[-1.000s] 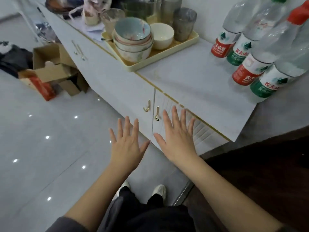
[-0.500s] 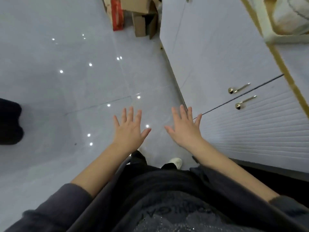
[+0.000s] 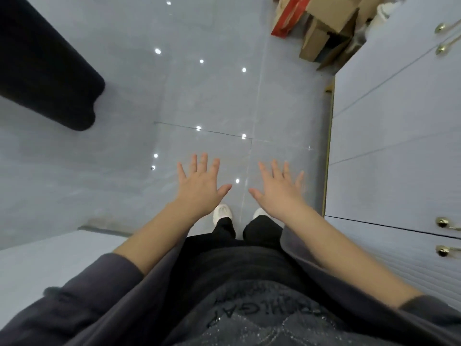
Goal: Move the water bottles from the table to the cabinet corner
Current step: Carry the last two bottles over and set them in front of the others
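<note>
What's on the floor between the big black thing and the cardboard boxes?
Nothing. In the head view, the stretch between the black thing and the cardboard boxes is bare shiny floor tile, showing only small bright light reflections.

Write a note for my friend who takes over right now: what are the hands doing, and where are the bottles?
Left hand: open, fingers spread, holding nothing, over the floor.
Right hand: open, empty too, beside the white cabinet.
Bottles: none in view; the camera looks straight down at the shoes.
Done: cannot tell from this view.
Left: look up, find the bottles, and check whether any still need carrying to the cabinet corner.
</note>
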A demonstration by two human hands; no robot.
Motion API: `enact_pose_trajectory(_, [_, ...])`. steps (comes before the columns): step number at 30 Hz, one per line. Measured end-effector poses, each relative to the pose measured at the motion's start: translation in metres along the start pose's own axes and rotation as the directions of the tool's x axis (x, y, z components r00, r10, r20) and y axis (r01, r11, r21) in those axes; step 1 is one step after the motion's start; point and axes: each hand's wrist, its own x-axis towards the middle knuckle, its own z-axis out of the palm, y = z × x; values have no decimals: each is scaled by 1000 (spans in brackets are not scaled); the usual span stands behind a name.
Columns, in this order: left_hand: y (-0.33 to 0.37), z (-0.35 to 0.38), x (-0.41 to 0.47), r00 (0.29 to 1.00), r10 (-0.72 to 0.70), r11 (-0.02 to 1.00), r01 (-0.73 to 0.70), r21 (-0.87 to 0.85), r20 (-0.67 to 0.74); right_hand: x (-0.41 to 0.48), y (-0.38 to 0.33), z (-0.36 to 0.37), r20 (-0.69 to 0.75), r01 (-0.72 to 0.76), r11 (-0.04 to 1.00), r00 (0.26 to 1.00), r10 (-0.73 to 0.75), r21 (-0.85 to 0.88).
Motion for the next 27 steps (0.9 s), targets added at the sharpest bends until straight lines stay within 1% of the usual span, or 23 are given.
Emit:
enact_pose_trajectory(5, [-38, -1, -5, 985, -173, 983, 173, -61, 1, 37, -48, -18, 38, 164, 981, 986, -161, -103])
enact_pose_trajectory(11, [-86, -11, 0, 928, -373, 914, 366, -174, -9, 85, -118, -47, 113, 374, 892, 927, -357, -255])
enact_pose_trajectory(15, [-117, -24, 15, 863, -505, 828, 488, -275, 10, 123, -166, -78, 190, 495, 800, 869, -458, -339])
enact_pose_trajectory(19, [-147, -46, 32, 811, -584, 755, 559, -342, 38, 163, -218, -118, 239, 573, 720, 819, -522, -391])
enact_pose_trajectory(21, [-161, -57, 39, 779, -626, 718, 590, -370, 27, 178, -244, -135, 252, 615, 666, 785, -566, -421])
enact_pose_trajectory(24, [-183, -71, 45, 708, -706, 638, 642, -426, 8, 194, -283, -152, 277, 673, 580, 728, -627, -459])
enact_pose_trajectory(27, [-205, -77, 45, 638, -770, 557, 688, -466, 21, 201, -318, -160, 307, 719, 502, 674, -672, -480])
